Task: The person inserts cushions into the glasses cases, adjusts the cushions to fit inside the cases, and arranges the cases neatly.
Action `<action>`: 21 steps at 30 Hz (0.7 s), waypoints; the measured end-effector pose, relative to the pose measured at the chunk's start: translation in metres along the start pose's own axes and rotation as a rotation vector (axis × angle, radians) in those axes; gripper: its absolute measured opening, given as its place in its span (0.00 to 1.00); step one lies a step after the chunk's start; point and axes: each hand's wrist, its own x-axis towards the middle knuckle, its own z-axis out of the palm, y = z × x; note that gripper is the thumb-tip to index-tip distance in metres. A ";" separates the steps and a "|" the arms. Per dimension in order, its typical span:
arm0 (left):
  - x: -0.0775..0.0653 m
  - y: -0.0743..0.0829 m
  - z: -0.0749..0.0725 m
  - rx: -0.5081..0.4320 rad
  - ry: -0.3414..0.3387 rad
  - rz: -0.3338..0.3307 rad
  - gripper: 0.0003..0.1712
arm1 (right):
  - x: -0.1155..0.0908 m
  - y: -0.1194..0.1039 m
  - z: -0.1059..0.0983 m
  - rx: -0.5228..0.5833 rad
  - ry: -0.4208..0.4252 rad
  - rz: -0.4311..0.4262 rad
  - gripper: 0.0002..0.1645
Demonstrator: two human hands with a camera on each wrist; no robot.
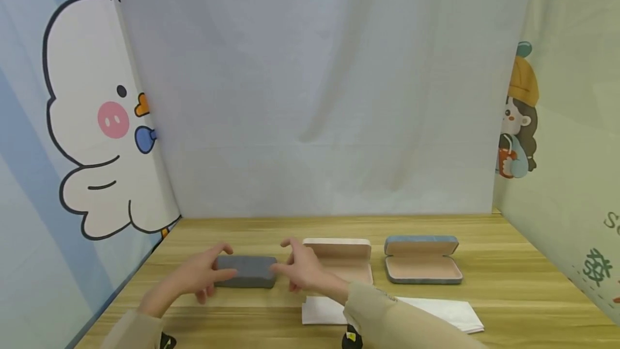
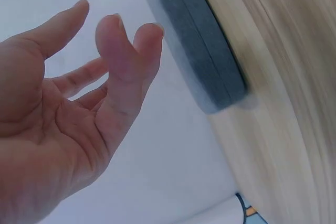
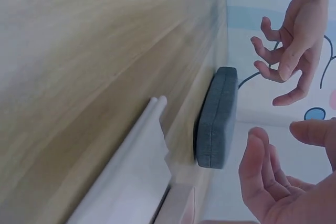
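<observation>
A closed dark grey glasses case (image 1: pixel 248 271) lies on the wooden table, left of the middle. My left hand (image 1: pixel 197 272) hovers at its left end with fingers loosely bent and nothing in them. At the other end is my right hand (image 1: pixel 305 269), also empty, its thumb and fingers apart. In the left wrist view the glasses case (image 2: pixel 202 45) sits clear of the left fingers. The right wrist view shows both the left hand (image 3: pixel 302 35) and the right hand (image 3: pixel 294 187) apart from the case (image 3: pixel 218 121).
Right of the case stand an open white glasses case (image 1: pixel 339 252), partly behind the right hand, and an open blue one (image 1: pixel 423 268). A folded white cloth (image 1: pixel 443 311) lies in front of them, partly under the right sleeve (image 1: pixel 387 311). A pale curtain (image 1: pixel 315 96) hangs behind.
</observation>
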 end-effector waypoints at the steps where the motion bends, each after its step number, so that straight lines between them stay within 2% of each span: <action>1: -0.001 0.004 0.002 0.001 0.009 0.009 0.35 | -0.002 0.000 -0.003 -0.006 0.003 -0.004 0.33; 8: -0.006 0.023 0.020 -0.071 0.037 0.066 0.31 | -0.018 0.000 -0.024 -0.032 0.031 -0.029 0.30; 18: -0.012 0.044 0.041 -0.131 0.096 0.099 0.33 | -0.044 0.006 -0.058 0.035 0.044 0.002 0.30; 21: -0.011 0.051 0.046 -0.142 0.092 0.119 0.33 | -0.054 0.007 -0.068 0.054 0.050 0.008 0.31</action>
